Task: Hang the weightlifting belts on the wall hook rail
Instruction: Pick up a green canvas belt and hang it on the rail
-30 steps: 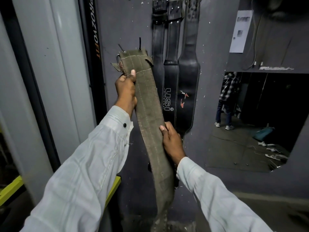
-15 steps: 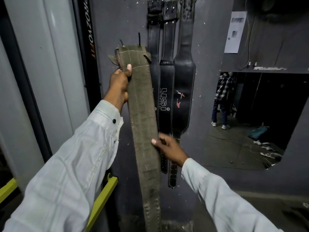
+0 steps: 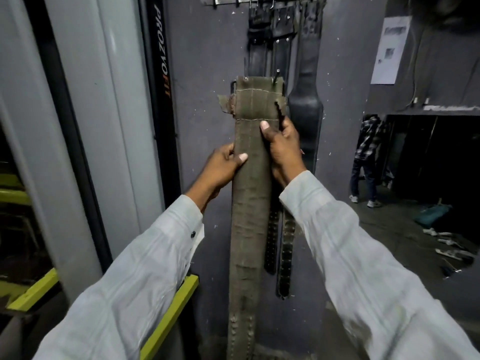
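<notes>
I hold a worn olive canvas belt (image 3: 250, 193) upright in front of the grey wall, its buckle end up and its frayed top below the hook rail (image 3: 259, 0). My left hand (image 3: 223, 168) grips its left edge at mid height. My right hand (image 3: 281, 148) grips its right edge a little higher, thumb across the front. Three black leather belts (image 3: 306, 100) hang from the rail just behind and to the right, partly hidden by the olive belt. The belt's lower end runs out of view at the bottom.
A grey pillar and a black upright marked PROZVOFIT (image 3: 162, 58) stand to the left, with a yellow bar (image 3: 168, 315) low down. A mirror (image 3: 428, 203) on the right shows a person in a checked shirt (image 3: 367, 157) and items on the floor. A paper notice (image 3: 389, 50) hangs above it.
The belt has swung from tilted to upright and moved right, in front of the hanging belts. My right hand climbed to just below the top; my left hand slid down to mid height.
</notes>
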Motion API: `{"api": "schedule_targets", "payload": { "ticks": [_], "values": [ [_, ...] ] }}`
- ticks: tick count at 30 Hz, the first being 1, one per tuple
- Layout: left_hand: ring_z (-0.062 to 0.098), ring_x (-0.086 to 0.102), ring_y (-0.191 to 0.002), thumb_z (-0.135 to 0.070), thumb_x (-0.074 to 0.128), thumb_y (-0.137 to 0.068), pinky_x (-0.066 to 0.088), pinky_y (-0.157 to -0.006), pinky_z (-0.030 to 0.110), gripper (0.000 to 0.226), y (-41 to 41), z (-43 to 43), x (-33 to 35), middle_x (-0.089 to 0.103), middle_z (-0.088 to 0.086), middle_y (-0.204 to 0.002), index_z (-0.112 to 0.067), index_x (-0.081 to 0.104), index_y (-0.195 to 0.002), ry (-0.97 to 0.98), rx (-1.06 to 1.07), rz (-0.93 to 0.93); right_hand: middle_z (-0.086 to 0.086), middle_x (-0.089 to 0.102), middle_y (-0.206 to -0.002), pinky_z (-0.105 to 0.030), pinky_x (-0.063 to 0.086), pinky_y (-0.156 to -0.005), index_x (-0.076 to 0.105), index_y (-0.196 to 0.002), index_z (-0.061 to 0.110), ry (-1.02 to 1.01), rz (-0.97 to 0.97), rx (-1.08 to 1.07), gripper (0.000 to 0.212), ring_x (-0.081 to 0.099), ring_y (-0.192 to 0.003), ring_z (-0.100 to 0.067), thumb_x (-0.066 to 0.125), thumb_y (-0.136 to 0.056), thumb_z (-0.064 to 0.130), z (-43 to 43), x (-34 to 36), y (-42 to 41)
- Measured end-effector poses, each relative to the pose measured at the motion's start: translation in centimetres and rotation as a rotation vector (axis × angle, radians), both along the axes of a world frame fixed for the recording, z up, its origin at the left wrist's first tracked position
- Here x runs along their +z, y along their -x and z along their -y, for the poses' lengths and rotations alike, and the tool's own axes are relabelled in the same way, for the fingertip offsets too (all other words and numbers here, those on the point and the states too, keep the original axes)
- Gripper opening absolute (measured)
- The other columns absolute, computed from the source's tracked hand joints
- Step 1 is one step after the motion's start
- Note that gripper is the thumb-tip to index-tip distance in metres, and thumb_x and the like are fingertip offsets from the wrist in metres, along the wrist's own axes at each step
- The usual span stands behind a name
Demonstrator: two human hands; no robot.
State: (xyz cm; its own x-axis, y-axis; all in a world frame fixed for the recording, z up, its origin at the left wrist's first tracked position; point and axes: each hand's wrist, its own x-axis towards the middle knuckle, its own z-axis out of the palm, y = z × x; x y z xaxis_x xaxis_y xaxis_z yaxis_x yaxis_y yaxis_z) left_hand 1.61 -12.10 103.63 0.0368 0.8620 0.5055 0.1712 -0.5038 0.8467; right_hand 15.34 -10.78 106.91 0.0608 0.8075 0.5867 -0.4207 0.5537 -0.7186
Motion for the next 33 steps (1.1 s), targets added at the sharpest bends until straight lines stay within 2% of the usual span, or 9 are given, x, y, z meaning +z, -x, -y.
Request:
{"api": "schedule_targets", "payload": {
  "ticks": [4,9,14,18,22,26,28,30,33],
  "values": [
    [0.015,0.072,-0.096,-0.032,0.061,-0.081,0.057,-0.091,0.046,0.029,0.1,0.3,-0.4,0.077,-0.005,-0.100,-0.021,0.073,-0.104,-0.126,0.252,-0.056,-0.014,0.069,-0.108,-0.056,0.049,-0.102,0.063,-0.111,0.013,-0.043,0.001,-0.021,0.026,0.064,-0.102,-0.028,0.060,-0.090,-0.002,0.5,0.4,0.6],
    [0.016,0.069,-0.103,-0.023,0.063,-0.091,0.056,-0.096,0.041,0.024,0.6,0.7,-3.9,0.073,0.000,-0.112,-0.016,0.064,-0.115,-0.020,0.012,-0.128,-0.011,0.070,-0.101,-0.059,0.048,-0.099,0.063,-0.107,0.015,-0.032,-0.110,-0.060,0.024,0.063,-0.097,-0.027,0.060,-0.089,-0.001,-0.1,1.2,0.2],
    [0.006,0.066,-0.089,-0.020,0.061,-0.095,0.048,-0.078,0.023,0.015,0.3,0.8,-5.5,0.071,-0.008,-0.101,-0.018,0.066,-0.109,-0.132,0.259,-0.219,-0.012,0.069,-0.099,-0.062,0.048,-0.099,0.063,-0.104,0.015,-0.025,-0.166,-0.033,0.024,0.061,-0.096,-0.029,0.058,-0.091,-0.004,-0.7,1.3,0.3],
    [0.004,0.067,-0.097,-0.024,0.062,-0.090,0.055,-0.089,0.026,0.026,1.3,0.7,-8.0,0.071,-0.006,-0.108,-0.021,0.063,-0.115,-0.012,-0.012,-0.214,-0.013,0.070,-0.101,-0.061,0.049,-0.098,0.062,-0.109,0.011,-0.024,-0.201,-0.052,0.025,0.063,-0.096,-0.028,0.059,-0.090,-0.005,-1.4,1.6,-0.5],
    [0.012,0.068,-0.104,-0.029,0.058,-0.088,0.053,-0.095,0.034,0.026,1.2,0.7,-8.8,0.071,-0.004,-0.111,-0.025,0.063,-0.114,-0.039,0.063,-0.254,-0.017,0.068,-0.109,-0.061,0.048,-0.100,0.060,-0.118,0.006,-0.019,-0.230,-0.057,0.031,0.063,-0.097,-0.028,0.059,-0.089,-0.004,-2.1,1.6,-0.9],
    [0.004,0.066,-0.103,-0.012,0.064,-0.093,0.052,-0.096,0.026,0.031,2.3,0.7,-10.8,0.068,-0.001,-0.120,-0.018,0.059,-0.123,0.104,-0.094,-0.287,-0.018,0.069,-0.110,-0.062,0.049,-0.098,0.060,-0.120,0.005,-0.010,-0.223,-0.050,0.034,0.064,-0.098,-0.029,0.061,-0.087,0.000,-2.2,1.9,-1.0],
    [-0.004,0.065,-0.100,-0.009,0.060,-0.096,0.048,-0.092,0.014,0.029,2.4,0.9,-12.2,0.066,-0.003,-0.118,-0.015,0.059,-0.124,0.091,-0.042,-0.339,-0.017,0.069,-0.111,-0.060,0.050,-0.098,0.057,-0.125,0.003,-0.013,-0.213,-0.033,0.037,0.064,-0.098,-0.029,0.061,-0.088,0.000,-2.2,1.9,-1.0],
    [0.004,0.065,-0.103,-0.013,0.056,-0.098,0.045,-0.087,0.011,0.027,2.1,1.0,-13.1,0.065,-0.006,-0.116,-0.014,0.059,-0.125,0.022,0.087,-0.376,-0.018,0.068,-0.111,-0.058,0.051,-0.097,0.056,-0.126,0.001,-0.020,-0.209,-0.034,0.041,0.064,-0.098,-0.029,0.062,-0.086,0.001,-2.1,1.5,-0.8],
    [0.014,0.063,-0.112,-0.019,0.053,-0.100,0.047,-0.092,0.022,0.028,2.3,1.0,-13.8,0.066,-0.005,-0.120,-0.015,0.058,-0.127,-0.019,0.156,-0.386,-0.017,0.068,-0.109,-0.059,0.050,-0.097,0.058,-0.123,0.003,-0.016,-0.212,-0.029,0.039,0.063,-0.098,-0.029,0.062,-0.084,0.001,-2.1,0.8,-0.7]
  ]
}}
